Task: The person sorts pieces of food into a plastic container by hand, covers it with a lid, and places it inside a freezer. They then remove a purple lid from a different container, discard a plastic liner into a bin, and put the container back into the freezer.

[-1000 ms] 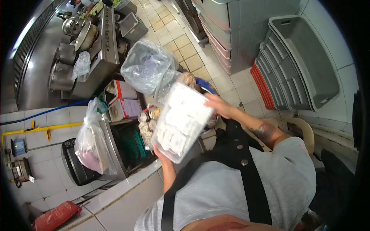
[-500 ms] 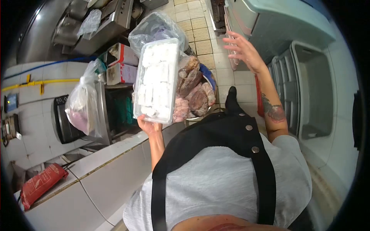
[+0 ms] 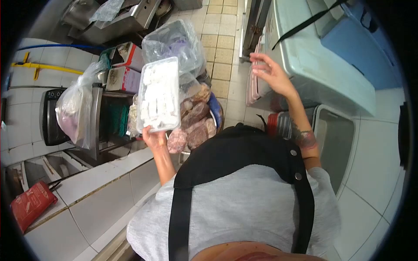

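My left hand [image 3: 154, 138] grips the near end of a clear plastic container [image 3: 159, 93], with the thumb over its rim. Rows of white pieces show inside the container. Just beyond and to its right, large lumps of raw, frozen-looking meat [image 3: 198, 135] are heaped in a round vessel with a blue rim [image 3: 216, 112]. The container overlaps part of this heap in the view. My right hand [image 3: 272, 75] holds nothing; its fingers are stretched out beside the pale green chest [image 3: 322, 61], close to its pinkish edge.
A large clear bag [image 3: 174, 43] stands behind the container. Red and white cartons [image 3: 126, 79] and a hanging plastic bag [image 3: 78, 108] are at left. A grey bin [image 3: 337, 143] stands on the right. A red pouch [image 3: 34, 203] lies on the tiled ledge. Tiled floor [image 3: 224, 41] runs ahead.
The view has turned and shifted. The left hand and container appear farther left and lower. The right hand stays empty and is now nearer the pale green chest.
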The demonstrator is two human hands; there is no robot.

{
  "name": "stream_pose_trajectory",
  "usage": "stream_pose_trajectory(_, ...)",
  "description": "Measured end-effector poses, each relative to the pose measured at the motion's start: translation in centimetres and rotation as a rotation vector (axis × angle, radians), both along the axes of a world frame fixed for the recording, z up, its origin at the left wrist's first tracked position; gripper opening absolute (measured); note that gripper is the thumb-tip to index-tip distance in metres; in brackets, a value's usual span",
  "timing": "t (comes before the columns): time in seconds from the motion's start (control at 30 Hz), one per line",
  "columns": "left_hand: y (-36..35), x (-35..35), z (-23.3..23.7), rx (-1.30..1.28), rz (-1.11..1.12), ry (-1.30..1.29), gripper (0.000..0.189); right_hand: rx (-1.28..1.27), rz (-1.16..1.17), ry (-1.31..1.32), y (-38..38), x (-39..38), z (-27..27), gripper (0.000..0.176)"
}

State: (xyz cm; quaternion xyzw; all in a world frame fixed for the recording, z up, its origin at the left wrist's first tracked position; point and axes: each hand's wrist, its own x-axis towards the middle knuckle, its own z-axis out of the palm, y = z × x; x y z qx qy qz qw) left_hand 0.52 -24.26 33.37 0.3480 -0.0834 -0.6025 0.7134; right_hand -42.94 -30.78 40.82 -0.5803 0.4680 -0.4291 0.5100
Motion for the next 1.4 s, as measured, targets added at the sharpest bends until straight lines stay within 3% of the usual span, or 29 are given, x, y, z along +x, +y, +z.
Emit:
stream_pose_trajectory(0.13,-3.5,-1.1,-0.1,-0.010,0.036,0.041,0.069,0.037,-0.039,-0.041,-2.9,0.4,-0.9,0.047)
stream_pose_trajectory(0.23,-7.1,-3.4,0.3,-0.006,0.009,0.076,0.070,-0.037,-0.207,-0.089,-7.1,2.1,-2.1,0.049)
stream_pose_trajectory(0.37,-15.7,-6.2,-0.1,0.043,-0.129,0.123,0.070,-0.384,-0.558,-0.061,-19.9,5.7,-0.8,0.041)
stream_pose_trajectory(0.5,-25.8,-9.1,-1.9,0.050,-0.258,0.098,0.071,-0.560,-0.768,-0.049,-32.5,6.4,1.7,0.036)
stream_pose_trajectory(0.57,-31.0,-10.3,-2.9,0.026,-0.359,0.166,0.070,-0.599,-0.848,-0.017,-38.9,4.7,1.4,0.035)
stream_pose_trajectory(0.73,-43.1,-12.5,-5.6,0.168,-0.331,0.144,0.074,-0.453,-0.989,0.134,-50.6,-0.7,-2.9,0.033)
stream_pose_trajectory(0.83,-49.5,-12.2,-5.8,0.096,-0.421,0.202,0.078,-0.408,-1.050,0.140,-54.8,-4.5,-4.2,0.032)
stream_pose_trajectory(0.9,-53.4,-12.4,-5.5,0.014,-0.427,0.066,0.076,-0.432,-1.063,0.169,-57.6,-7.0,-5.5,0.032)
stream_pose_trajectory(1.13,-64.1,-12.2,-4.7,0.086,-0.310,0.051,0.067,-0.427,-1.044,0.017,-68.1,-7.2,0.1,0.041)
stream_pose_trajectory(1.27,-69.7,-14.0,-4.5,0.105,-0.250,0.071,0.066,-0.859,-1.114,0.123,-76.4,-9.8,7.4,0.047)
stream_pose_trajectory(1.4,-76.5,-15.1,-7.6,0.083,-0.224,0.082,0.065,-1.315,-1.248,0.208,-84.3,-16.1,16.4,0.056)
